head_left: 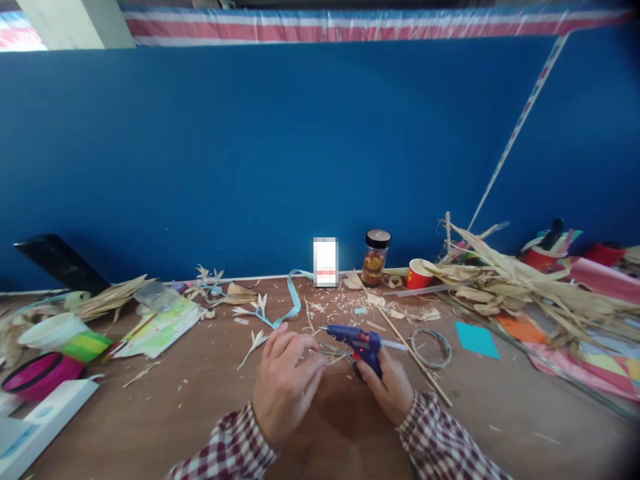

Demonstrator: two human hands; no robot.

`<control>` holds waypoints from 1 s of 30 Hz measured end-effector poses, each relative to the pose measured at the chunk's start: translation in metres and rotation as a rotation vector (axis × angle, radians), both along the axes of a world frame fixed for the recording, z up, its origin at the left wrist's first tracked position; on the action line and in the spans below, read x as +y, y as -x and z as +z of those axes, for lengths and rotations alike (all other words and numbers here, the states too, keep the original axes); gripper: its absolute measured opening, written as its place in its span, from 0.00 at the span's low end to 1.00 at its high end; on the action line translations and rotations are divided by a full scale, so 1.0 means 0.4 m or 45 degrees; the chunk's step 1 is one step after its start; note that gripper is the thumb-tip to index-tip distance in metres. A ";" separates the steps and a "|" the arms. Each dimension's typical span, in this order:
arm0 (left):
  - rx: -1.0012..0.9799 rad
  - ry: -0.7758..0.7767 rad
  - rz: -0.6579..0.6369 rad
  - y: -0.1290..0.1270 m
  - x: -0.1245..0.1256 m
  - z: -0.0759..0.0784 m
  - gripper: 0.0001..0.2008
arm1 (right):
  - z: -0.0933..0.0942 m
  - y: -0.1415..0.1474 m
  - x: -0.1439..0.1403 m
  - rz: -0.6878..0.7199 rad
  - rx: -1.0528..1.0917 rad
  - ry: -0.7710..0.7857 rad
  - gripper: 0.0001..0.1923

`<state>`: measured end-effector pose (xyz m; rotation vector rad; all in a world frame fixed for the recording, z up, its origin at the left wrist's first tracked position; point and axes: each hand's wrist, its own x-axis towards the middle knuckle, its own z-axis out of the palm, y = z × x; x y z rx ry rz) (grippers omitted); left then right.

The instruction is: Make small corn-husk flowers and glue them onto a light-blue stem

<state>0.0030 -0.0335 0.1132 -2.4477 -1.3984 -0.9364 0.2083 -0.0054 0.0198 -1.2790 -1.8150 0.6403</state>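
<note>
My right hand (387,383) is wrapped around the handle of a blue glue gun (353,337), with a small red light on its side. The gun's nozzle points left, and a clear glue stick (395,345) sticks out of its back. My left hand (287,383) is just left of the nozzle, its fingers curled and the thumb close to the index finger. Whatever is between those fingertips is too small to make out. Beyond the left hand lie a pale husk flower (256,341) and another flower on a light blue ribbon (294,300).
Husk scraps lie in the middle of the brown table (210,413). A thin stick (417,360), a wire coil (433,350) and a teal paper square (477,340) are at right. Behind stand a black-lidded jar (375,260) and a red cup (419,275). Dried husks (500,287) are piled far right.
</note>
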 end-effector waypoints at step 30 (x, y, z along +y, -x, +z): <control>-0.172 0.255 0.150 0.093 0.024 -0.079 0.08 | 0.036 0.000 0.017 -0.117 0.757 0.296 0.15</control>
